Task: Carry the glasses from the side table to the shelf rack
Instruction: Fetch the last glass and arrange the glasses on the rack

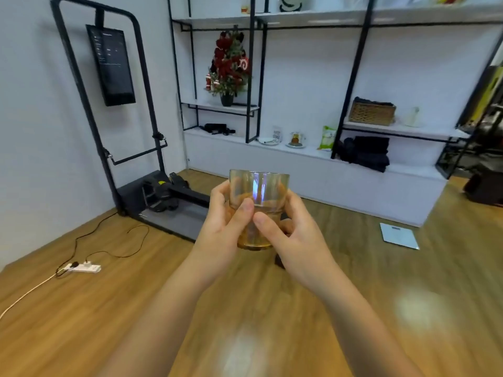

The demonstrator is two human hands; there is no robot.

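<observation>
Amber-tinted, the glass [258, 208] stood upright between both hands, above the wooden floor [81, 308]. Left hand [223, 227] and right hand [296, 235] curled their fingers [241, 213] around its sides, thumbs nearly touching in front. Beyond the fingers stood the shelf rack [313, 148].

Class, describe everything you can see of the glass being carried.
The glass is a clear, amber-tinted tumbler with an iridescent sheen, straight-sided and thick at the base. It looks empty and is held upright in mid-air above the wooden floor, facing the shelf rack. The left hand and the right hand grip its lower half from either side, thumbs nearly meeting in front.
</observation>
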